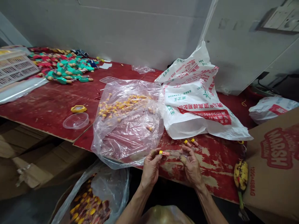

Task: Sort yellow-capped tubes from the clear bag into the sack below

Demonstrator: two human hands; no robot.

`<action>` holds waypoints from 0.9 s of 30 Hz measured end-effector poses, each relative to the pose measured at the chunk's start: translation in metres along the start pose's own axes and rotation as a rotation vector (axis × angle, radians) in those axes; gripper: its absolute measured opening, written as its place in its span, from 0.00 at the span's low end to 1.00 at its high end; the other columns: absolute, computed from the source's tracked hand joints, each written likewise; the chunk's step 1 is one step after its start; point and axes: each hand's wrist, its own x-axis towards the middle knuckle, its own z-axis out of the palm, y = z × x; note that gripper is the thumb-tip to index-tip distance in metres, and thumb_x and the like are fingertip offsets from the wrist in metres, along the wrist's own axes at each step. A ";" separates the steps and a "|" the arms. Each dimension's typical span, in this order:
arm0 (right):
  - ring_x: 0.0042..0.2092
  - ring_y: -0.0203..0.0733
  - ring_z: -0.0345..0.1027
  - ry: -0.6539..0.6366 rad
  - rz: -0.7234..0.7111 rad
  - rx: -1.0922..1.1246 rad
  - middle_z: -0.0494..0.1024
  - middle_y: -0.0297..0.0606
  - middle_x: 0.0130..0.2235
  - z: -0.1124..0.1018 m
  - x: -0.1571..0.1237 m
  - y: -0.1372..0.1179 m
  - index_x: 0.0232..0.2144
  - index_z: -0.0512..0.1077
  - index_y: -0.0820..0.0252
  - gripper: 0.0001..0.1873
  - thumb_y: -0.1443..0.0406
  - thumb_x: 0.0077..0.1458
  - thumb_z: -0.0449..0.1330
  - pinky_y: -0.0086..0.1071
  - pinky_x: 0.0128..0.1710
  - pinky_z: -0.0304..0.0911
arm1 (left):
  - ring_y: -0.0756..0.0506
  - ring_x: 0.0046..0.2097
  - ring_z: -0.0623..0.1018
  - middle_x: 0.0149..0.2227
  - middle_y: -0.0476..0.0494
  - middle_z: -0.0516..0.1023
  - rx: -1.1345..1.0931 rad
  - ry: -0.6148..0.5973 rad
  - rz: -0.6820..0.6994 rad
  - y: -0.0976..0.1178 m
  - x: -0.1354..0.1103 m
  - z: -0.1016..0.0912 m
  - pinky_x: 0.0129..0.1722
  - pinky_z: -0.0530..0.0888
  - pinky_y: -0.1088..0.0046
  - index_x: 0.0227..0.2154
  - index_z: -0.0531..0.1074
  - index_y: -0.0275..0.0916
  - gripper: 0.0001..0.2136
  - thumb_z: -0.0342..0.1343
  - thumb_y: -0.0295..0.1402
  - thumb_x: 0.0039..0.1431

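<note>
My left hand [150, 165] pinches a small yellow-capped tube [165, 153] with a red-and-white patterned body, its cap toward the thumb and fingertip. Facing it, my right hand [191, 165] is closed, thumb against fingers. A blurred, see-through strip seems to stretch between the hands; what the right fingers grip is not clear. Two similar capped tubes [193, 142] lie on the red table just beyond the right hand. Past the left hand, a clear plastic bag [130, 140] lies spread on the table with many more yellow-capped tubes inside.
A white printed sack [198, 105] lies right of the clear bag. Further left are a clear round tub [76, 120], a yellow frame-shaped piece [78, 108] and a colourful pile [67, 68]. Below the edge hangs an open bag [112, 183] of yellow-capped pieces. A cardboard box [275, 168] and banana [240, 175] stand right.
</note>
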 end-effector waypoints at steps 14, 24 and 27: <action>0.43 0.43 0.71 -0.188 -0.065 -0.332 0.75 0.39 0.43 0.006 -0.015 0.001 0.43 0.70 0.56 0.14 0.56 0.57 0.57 0.35 0.44 0.68 | 0.43 0.45 0.76 0.42 0.42 0.79 0.513 -0.080 0.199 -0.020 -0.012 -0.003 0.49 0.69 0.68 0.40 0.79 0.41 0.15 0.59 0.42 0.53; 0.47 0.46 0.72 -0.151 -0.364 -0.757 0.76 0.44 0.48 0.013 -0.019 0.043 0.55 0.66 0.56 0.20 0.59 0.64 0.46 0.36 0.43 0.69 | 0.43 0.47 0.76 0.44 0.42 0.78 0.924 -0.246 0.525 -0.012 -0.007 0.003 0.50 0.71 0.66 0.42 0.78 0.45 0.13 0.52 0.31 0.58; 0.39 0.48 0.73 -0.084 -0.476 -1.161 0.76 0.45 0.43 -0.002 0.009 0.042 0.54 0.67 0.56 0.20 0.62 0.63 0.45 0.38 0.37 0.67 | 0.43 0.47 0.76 0.44 0.42 0.77 1.081 0.040 0.725 0.015 0.021 -0.014 0.49 0.71 0.65 0.42 0.76 0.42 0.13 0.49 0.32 0.59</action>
